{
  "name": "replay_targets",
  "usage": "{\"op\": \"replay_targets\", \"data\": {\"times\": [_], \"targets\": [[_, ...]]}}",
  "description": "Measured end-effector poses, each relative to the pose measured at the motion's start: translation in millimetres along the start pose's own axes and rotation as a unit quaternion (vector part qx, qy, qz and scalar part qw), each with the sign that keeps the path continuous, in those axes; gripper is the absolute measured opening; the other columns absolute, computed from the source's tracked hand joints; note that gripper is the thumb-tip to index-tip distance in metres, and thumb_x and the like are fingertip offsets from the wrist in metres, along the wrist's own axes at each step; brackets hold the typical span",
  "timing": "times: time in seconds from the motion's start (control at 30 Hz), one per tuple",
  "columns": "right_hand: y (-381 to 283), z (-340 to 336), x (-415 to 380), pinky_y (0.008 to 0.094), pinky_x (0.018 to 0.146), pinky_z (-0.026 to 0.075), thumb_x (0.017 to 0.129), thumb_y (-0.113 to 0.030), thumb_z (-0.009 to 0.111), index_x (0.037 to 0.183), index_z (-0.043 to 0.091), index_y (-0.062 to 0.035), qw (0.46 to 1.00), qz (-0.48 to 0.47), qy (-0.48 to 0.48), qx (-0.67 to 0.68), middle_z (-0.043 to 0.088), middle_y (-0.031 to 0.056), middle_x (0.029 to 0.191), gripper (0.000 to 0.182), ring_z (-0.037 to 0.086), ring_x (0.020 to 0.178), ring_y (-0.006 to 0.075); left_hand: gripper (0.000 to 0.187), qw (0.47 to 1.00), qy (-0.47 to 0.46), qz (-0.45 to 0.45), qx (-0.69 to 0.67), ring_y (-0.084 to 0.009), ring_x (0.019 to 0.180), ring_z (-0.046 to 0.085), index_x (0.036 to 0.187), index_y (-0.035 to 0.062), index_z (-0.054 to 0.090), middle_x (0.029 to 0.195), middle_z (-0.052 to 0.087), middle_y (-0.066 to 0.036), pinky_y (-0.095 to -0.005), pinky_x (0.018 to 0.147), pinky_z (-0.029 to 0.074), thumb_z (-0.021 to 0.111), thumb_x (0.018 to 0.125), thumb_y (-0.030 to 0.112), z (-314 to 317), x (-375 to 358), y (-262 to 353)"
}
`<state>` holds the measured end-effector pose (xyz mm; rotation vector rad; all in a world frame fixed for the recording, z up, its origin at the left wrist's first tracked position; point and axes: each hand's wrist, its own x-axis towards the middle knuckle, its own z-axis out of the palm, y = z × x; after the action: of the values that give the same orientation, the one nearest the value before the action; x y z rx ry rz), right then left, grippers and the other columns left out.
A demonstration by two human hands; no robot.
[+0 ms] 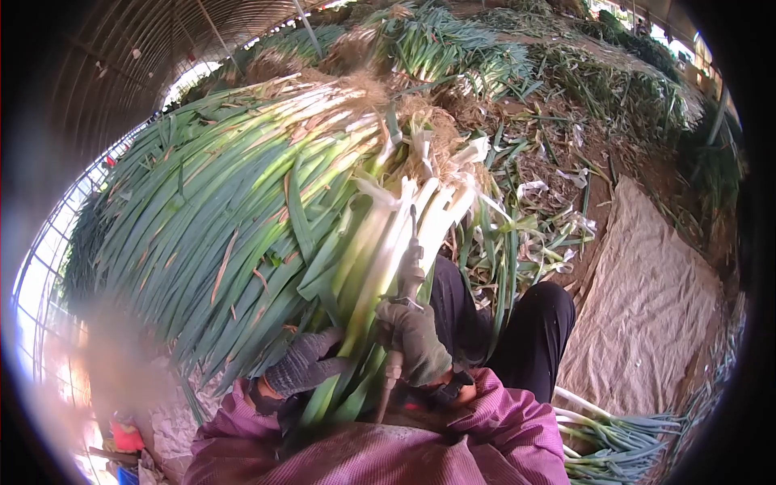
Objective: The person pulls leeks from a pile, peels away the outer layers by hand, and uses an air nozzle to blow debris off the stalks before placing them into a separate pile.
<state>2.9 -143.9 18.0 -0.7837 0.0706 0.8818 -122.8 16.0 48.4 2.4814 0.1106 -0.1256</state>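
My right hand (pixel 414 339), in a grey-green glove, is closed round a metal air-gun-like tool (pixel 411 271) with a thin nozzle pointing away from me. A hose runs from its lower end toward my lap. Just left of it, my left hand (pixel 305 364), in a dark knitted glove, lies against the leaves of several leeks (pixel 380 250), its fingers apart; whether it grips them is unclear. Their white stalks and roots point away from me, with peeled skin hanging loose. A large pile of long green leeks (pixel 234 194) lies to the left.
Bundled leeks (pixel 453 44) stand farther back. Peeled leaf scraps (pixel 550 194) cover the ground on the right, beside a beige cloth (pixel 647 299). More leeks (pixel 614 444) lie at lower right. A red object (pixel 127 435) sits at lower left, near the tunnel's metal frame.
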Motion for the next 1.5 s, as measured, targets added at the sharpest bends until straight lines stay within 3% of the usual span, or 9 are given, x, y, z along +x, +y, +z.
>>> {"op": "replay_targets", "data": {"times": [0.33, 0.4, 0.5, 0.57, 0.63, 0.9, 1.17, 1.37, 1.5], "targets": [[-2, -9, 5, 0.0262, 0.052, 0.044, 0.083, -0.011, 0.062, 0.087, 0.059, -0.0051, 1.0, -0.005, 0.004, -0.022, 0.053, 0.0005, 0.071, 0.008, 0.05, 0.056, 0.0108, 0.049, 0.989, -0.062, -0.081, -0.107, -0.0234, 0.088, 0.064, 0.123, -0.0014, 0.054, 0.104, 0.064, -0.02, -0.0331, 0.075, 0.05, 0.067, 0.08, 0.017, -10, 22, -1], [-2, -5, 1, 0.0256, 0.053, 0.044, 0.083, -0.012, 0.062, 0.088, 0.059, -0.0051, 0.999, -0.04, 0.018, -0.012, 0.053, 0.0, 0.071, 0.008, 0.05, 0.056, 0.01, 0.049, 0.988, -0.087, 0.1, 0.085, -0.0276, 0.091, 0.063, 0.122, -0.0016, 0.054, 0.109, 0.062, -0.02, -0.0351, 0.077, 0.051, 0.067, 0.08, 0.02, -18, 34, -17], [2, -3, 3, 0.0233, 0.054, 0.043, 0.084, -0.012, 0.063, 0.09, 0.06, -0.0045, 0.998, -0.031, -0.004, -0.063, 0.054, -0.0002, 0.073, 0.011, 0.05, 0.056, 0.0092, 0.046, 0.935, 0.104, 0.235, 0.243, -0.0352, 0.095, 0.06, 0.116, -0.0006, 0.056, 0.114, 0.059, -0.019, -0.04, 0.08, 0.05, 0.068, 0.08, 0.026, -40, 80, -34], [3, -1, 1, 0.0229, 0.053, 0.042, 0.082, -0.013, 0.065, 0.089, 0.061, -0.0047, 0.997, -0.009, -0.015, -0.081, 0.055, -0.0001, 0.072, 0.012, 0.05, 0.057, 0.0093, 0.048, 0.92, 0.227, 0.059, 0.314, -0.0352, 0.103, 0.057, 0.116, 0.0012, 0.055, 0.115, 0.057, -0.018, -0.0402, 0.086, 0.048, 0.069, 0.079, 0.028, -69, 123, -36], [5, 2, 1, 0.0237, 0.052, 0.04, 0.081, -0.012, 0.067, 0.088, 0.063, -0.0025, 0.997, 0.008, -0.007, -0.082, 0.057, 0.0002, 0.069, 0.012, 0.05, 0.056, 0.0091, 0.062, 0.82, 0.268, -0.076, 0.501, -0.0352, 0.113, 0.05, 0.126, 0.0031, 0.048, 0.126, 0.05, -0.017, -0.0423, 0.095, 0.043, 0.068, 0.077, 0.034, -95, 174, -47], [5, -3, 8, 0.0247, 0.051, 0.039, 0.08, -0.01, 0.068, 0.084, 0.064, -0.0007, 0.995, 0.035, -0.03, -0.09, 0.056, 0.0009, 0.067, 0.012, 0.05, 0.057, 0.0096, 0.078, 0.855, 0.105, -0.212, 0.461, -0.0361, 0.121, 0.049, 0.127, 0.0013, 0.047, 0.133, 0.047, -0.019, -0.0468, 0.099, 0.043, 0.078, 0.066, 0.039, -143, 259, -46], [1, 0, 2, 0.0247, 0.052, 0.04, 0.08, -0.012, 0.067, 0.085, 0.063, -0.0027, 0.991, 0.041, -0.065, -0.106, 0.054, 0.0002, 0.067, 0.011, 0.049, 0.056, 0.01, 0.066, 0.864, 0.053, -0.157, 0.476, -0.0352, 0.108, 0.059, 0.115, -0.0015, 0.058, 0.117, 0.058, -0.025, -0.0397, 0.092, 0.049, 0.077, 0.064, 0.036, -127, 255, -49], [-1, 1, 3, 0.0254, 0.051, 0.042, 0.08, -0.013, 0.067, 0.083, 0.062, -0.0038, 0.981, 0.07, -0.102, -0.149, 0.056, 0.001, 0.068, 0.011, 0.051, 0.056, 0.0109, 0.065, 0.897, 0.115, -0.169, 0.391, -0.037, 0.1, 0.06, 0.111, -0.003, 0.055, 0.109, 0.059, -0.025, -0.0399, 0.088, 0.049, 0.077, 0.063, 0.034, -71, 176, -21], [8, 9, 0, 0.0255, 0.051, 0.043, 0.08, -0.014, 0.067, 0.083, 0.061, -0.0036, 0.984, 0.104, -0.084, -0.117, 0.056, 0.0011, 0.068, 0.012, 0.051, 0.055, 0.0112, 0.054, 0.924, 0.21, -0.036, 0.318, -0.0394, 0.1, 0.057, 0.114, -0.0017, 0.055, 0.104, 0.059, -0.025, -0.0447, 0.086, 0.048, 0.071, 0.072, 0.029, -71, 127, -33]]}}
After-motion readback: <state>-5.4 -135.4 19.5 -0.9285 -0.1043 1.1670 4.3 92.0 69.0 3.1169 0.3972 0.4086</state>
